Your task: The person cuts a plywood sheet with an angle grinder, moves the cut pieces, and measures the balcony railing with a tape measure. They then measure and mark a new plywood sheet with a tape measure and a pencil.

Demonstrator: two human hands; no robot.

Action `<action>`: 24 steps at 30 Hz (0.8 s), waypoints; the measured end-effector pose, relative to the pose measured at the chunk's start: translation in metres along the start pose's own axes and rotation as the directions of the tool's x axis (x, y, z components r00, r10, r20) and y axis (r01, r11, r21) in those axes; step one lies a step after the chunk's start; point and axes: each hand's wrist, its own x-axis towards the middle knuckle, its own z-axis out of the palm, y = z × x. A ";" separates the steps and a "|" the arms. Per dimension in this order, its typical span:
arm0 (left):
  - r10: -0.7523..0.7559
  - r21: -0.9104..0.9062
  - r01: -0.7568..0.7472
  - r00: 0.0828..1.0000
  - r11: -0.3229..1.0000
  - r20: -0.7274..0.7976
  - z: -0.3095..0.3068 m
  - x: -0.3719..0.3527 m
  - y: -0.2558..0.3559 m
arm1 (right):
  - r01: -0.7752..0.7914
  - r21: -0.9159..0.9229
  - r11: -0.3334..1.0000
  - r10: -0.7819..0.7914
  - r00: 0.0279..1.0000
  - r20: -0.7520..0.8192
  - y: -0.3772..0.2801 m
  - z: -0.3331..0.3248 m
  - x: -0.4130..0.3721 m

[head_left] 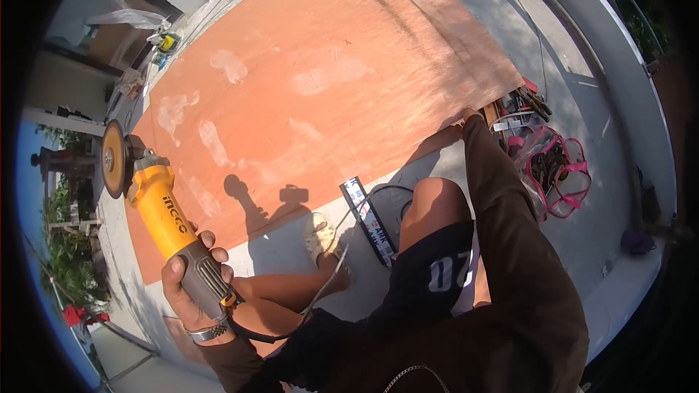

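My left hand [195,276] is wrapped round the dark handle of a yellow angle grinder [162,207]. The grinder is held up at the left, its disc [113,159] turned upward and away from the sheet. A cord hangs from its rear end and loops across my legs. Below and beyond lies a large reddish plywood sheet [291,102] with pale dusty patches. With the arm stretched out, my right hand [470,114] grips the sheet's near edge close to its right corner; the fingers are small and partly hidden.
A dark bar with a printed label [368,223] lies on the concrete by my feet. Right of the sheet are a clear bag with pink trim [551,171] and a pile of tools [528,108]. A low wall [619,65] runs along the right. Cables cross the floor.
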 end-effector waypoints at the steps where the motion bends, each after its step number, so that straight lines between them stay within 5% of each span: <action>1: 0.009 -0.083 -0.005 0.999 0.997 0.052 -0.010 -0.005 0.001 | 0.258 -0.140 0.956 -0.270 0.960 -0.075 0.007 -0.001 -0.011; 2: 0.016 -0.164 0.000 0.995 0.986 0.095 -0.017 -0.011 0.001 | 0.255 -0.155 0.954 -0.266 0.963 -0.052 0.018 0.018 0.019; 3: 0.014 -0.196 0.011 0.992 0.981 0.125 -0.019 -0.013 0.002 | 0.221 0.193 0.956 -0.213 0.975 -0.057 0.028 0.036 0.061; 5: -0.014 -0.229 0.032 0.997 0.973 0.081 -0.021 -0.008 0.003 | 0.007 0.700 0.714 -0.092 0.992 0.084 0.022 0.012 -0.061; 8: -0.024 -0.300 0.044 0.997 0.953 0.070 -0.023 0.008 0.002 | 0.038 0.652 0.758 -0.197 0.965 0.173 0.076 0.045 0.103; 11: -0.086 -0.218 0.078 0.996 0.973 -0.024 -0.025 0.027 0.004 | 0.138 0.570 0.810 -0.200 0.979 0.046 0.069 0.040 0.136; 13: -0.067 -0.132 0.057 0.995 0.990 -0.071 -0.029 0.042 -0.003 | 0.178 0.336 0.925 -0.135 0.980 -0.148 0.064 0.036 0.118; 16: -0.123 -0.108 0.110 0.984 0.988 -0.130 -0.036 0.057 -0.006 | -0.015 0.289 0.957 0.000 0.999 0.053 0.023 -0.020 -0.039; 17: -0.159 -0.139 0.141 0.979 0.980 -0.128 -0.032 0.061 -0.005 | -0.131 0.190 0.973 0.091 0.974 0.206 0.021 -0.038 -0.057; 18: -0.185 -0.169 0.163 0.975 0.972 -0.121 -0.025 0.068 -0.001 | -0.126 0.180 0.976 0.091 0.978 0.190 0.021 -0.041 -0.061; 19: -0.216 -0.197 0.183 0.964 0.963 -0.158 -0.018 0.077 0.001 | -0.100 -0.216 0.971 0.065 0.984 -0.164 0.017 -0.041 -0.082; 21: -0.238 -0.167 0.206 0.950 0.964 -0.202 -0.020 0.096 0.000 | -0.117 -0.626 0.771 -0.171 0.909 -0.380 -0.010 -0.064 -0.144; 22: -0.254 -0.119 0.230 0.934 0.966 -0.253 -0.021 0.107 -0.002 | -0.115 -0.619 0.777 -0.176 0.905 -0.388 -0.030 -0.068 -0.152; 24: -0.229 -0.065 0.220 0.936 0.973 -0.266 -0.026 0.121 -0.004 | 0.327 -0.808 0.490 -0.528 0.849 0.023 -0.044 -0.065 -0.155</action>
